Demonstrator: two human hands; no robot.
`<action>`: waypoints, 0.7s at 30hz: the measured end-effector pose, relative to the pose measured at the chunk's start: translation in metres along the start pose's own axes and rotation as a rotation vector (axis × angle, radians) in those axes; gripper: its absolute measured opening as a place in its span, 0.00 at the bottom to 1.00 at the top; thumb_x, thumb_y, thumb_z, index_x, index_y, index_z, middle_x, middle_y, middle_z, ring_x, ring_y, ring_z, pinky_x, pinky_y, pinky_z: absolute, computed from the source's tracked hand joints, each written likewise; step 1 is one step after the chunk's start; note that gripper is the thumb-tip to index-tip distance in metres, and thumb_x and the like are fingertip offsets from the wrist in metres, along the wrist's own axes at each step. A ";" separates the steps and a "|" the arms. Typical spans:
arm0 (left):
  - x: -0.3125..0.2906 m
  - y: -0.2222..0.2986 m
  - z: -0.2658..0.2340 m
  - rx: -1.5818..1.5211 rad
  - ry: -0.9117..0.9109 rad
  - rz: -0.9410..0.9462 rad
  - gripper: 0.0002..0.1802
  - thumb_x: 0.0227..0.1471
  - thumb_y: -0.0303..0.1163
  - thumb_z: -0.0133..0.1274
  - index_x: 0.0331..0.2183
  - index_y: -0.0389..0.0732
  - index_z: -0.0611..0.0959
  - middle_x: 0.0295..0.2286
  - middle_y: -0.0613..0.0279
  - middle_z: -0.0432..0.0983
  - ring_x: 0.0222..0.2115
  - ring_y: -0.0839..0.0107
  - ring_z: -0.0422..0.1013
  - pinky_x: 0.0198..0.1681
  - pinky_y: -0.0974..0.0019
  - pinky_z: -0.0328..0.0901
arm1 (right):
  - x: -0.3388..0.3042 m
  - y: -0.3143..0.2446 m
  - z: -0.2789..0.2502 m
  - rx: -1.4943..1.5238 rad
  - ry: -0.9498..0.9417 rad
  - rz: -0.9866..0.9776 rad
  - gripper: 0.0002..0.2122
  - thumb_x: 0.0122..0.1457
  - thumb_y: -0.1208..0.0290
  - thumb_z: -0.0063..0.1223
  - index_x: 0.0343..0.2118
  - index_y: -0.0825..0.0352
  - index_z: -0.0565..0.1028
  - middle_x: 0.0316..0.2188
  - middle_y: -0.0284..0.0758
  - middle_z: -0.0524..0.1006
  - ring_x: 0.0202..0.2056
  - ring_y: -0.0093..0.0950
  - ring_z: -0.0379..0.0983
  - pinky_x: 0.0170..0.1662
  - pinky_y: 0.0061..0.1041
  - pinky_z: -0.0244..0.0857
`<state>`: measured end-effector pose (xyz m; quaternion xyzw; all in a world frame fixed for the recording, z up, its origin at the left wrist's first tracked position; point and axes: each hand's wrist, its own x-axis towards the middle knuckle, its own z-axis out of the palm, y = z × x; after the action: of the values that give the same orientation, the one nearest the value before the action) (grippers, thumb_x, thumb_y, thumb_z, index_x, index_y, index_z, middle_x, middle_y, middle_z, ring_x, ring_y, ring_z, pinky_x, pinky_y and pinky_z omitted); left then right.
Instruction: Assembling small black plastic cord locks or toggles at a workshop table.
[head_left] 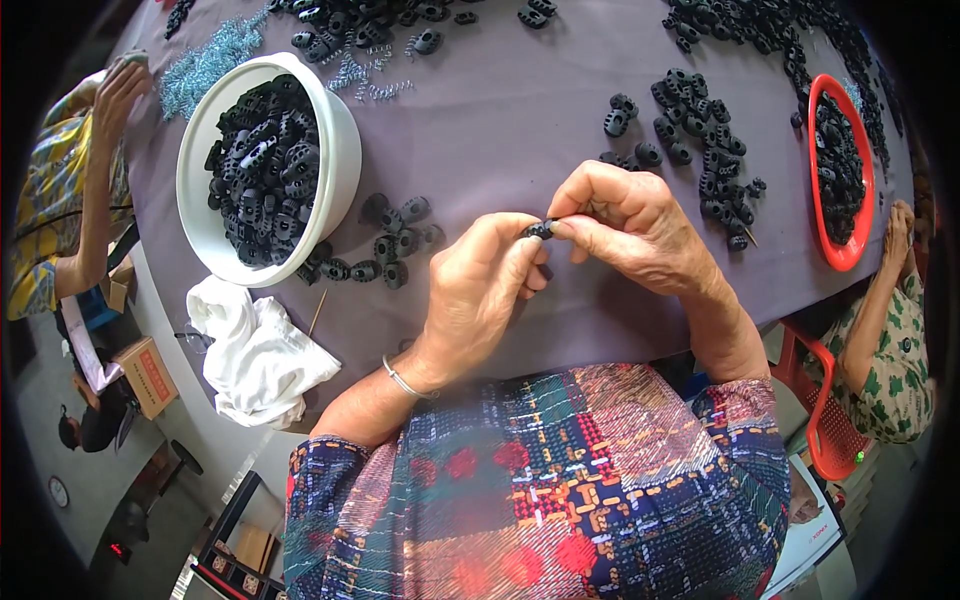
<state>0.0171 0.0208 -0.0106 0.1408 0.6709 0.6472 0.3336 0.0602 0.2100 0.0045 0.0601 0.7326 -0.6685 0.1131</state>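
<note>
Above the middle of the table, my left hand point(470, 290) pinches a small black plastic cord lock point(538, 230) between thumb and fingers. My right hand point(640, 225) is closed on the other end of this same piece, thumb against forefinger; the fingertips hide part of it. Left of my hands lie several loose black cord locks point(398, 243), next to a white tub point(345, 150) heaped with more. Beyond my right hand, a scattered group of black cord lock parts point(695, 120) trails toward the table's near side.
Thin metal springs point(212, 65) lie piled at the far left. A white cloth point(255, 350) and a thin stick point(318, 312) are near the tub. A red basin point(862, 220) of black parts stands at right, above a red chair point(832, 420). Other people's arms point(95, 190) reach both sides.
</note>
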 end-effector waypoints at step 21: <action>0.005 0.015 -0.013 -0.021 -0.161 -0.087 0.11 0.59 0.28 0.45 0.40 0.32 0.76 0.23 0.65 0.73 0.23 0.82 0.69 0.28 0.76 0.67 | -0.002 -0.014 -0.005 0.228 -0.020 0.085 0.04 0.56 0.75 0.54 0.29 0.70 0.73 0.24 0.29 0.75 0.27 0.15 0.68 0.30 0.18 0.64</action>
<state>0.0023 0.0157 0.0015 0.1595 0.6405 0.6257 0.4157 0.0588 0.2133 0.0191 0.0971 0.6474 -0.7427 0.1409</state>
